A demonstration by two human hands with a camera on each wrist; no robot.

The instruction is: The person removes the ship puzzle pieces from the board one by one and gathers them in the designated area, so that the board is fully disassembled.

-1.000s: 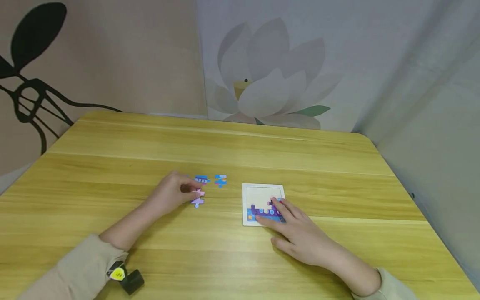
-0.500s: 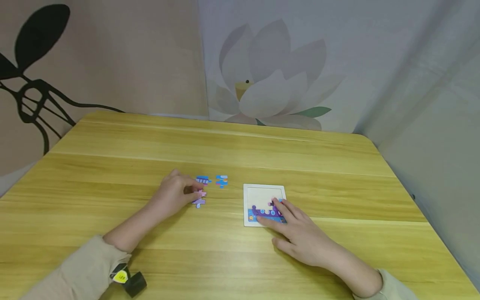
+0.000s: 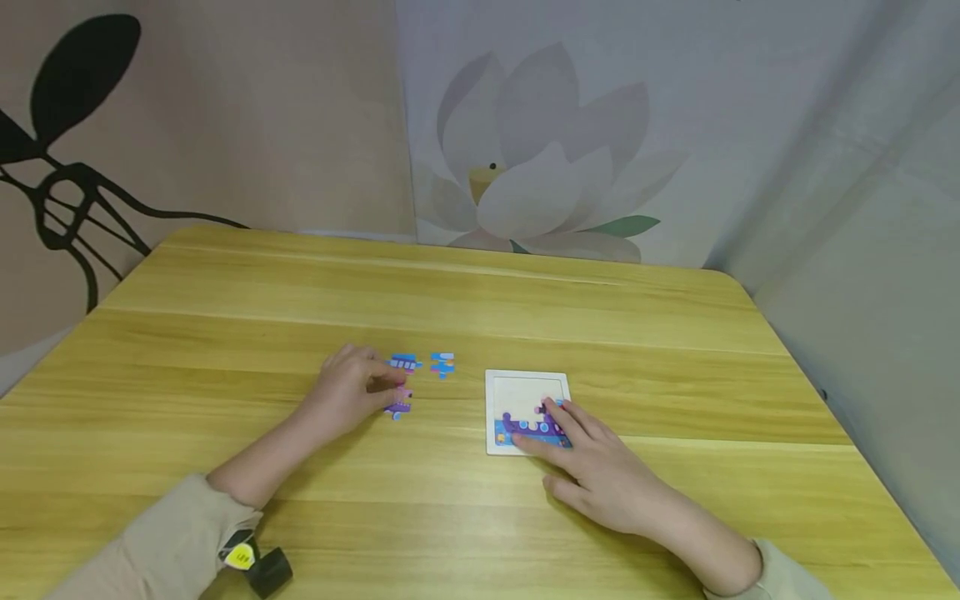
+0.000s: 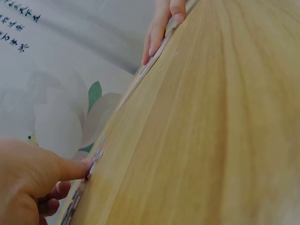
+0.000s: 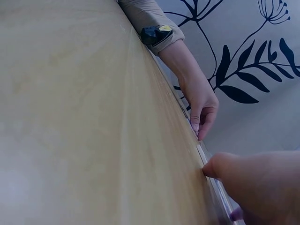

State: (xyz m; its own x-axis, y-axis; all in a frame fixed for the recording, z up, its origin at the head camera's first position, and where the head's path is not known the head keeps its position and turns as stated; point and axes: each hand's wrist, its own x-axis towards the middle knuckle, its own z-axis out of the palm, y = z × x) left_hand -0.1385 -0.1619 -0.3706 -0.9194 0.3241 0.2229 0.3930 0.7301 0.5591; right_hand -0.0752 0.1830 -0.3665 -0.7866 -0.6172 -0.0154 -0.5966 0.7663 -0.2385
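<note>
Little has shifted: my left hand [image 3: 347, 390] sits a touch closer to the tray [image 3: 491, 412] than a second ago, and more purple shows beneath it, while my right hand [image 3: 603, 471] has kept its place. Left thumb and forefinger pinch the purple piece [image 3: 398, 408], which is over the table [image 3: 450, 517], well left of the tray and on my side of the two blue pieces [image 3: 442, 368]; whether it is lifted at all I cannot tell. My right fingers are spread and fairly straight, resting on the tray's filled part.

I judge the piece very light and stiff, thin card or wood, with a smooth printed face that may skid under one fingertip. Being so flat, it is best taken by opposite cut sides; the narrow knobs look easiest to bend or chip.

The tray is near square, pale-rimmed and thin, its cream floor bare toward the far side. Joined pieces [image 3: 528, 434] line the near side, purple over blue with round spots. Long grain streaks the yellowish table, which has a soft sheen; my sleeve [image 3: 161, 529] is creased beige cloth.
</note>
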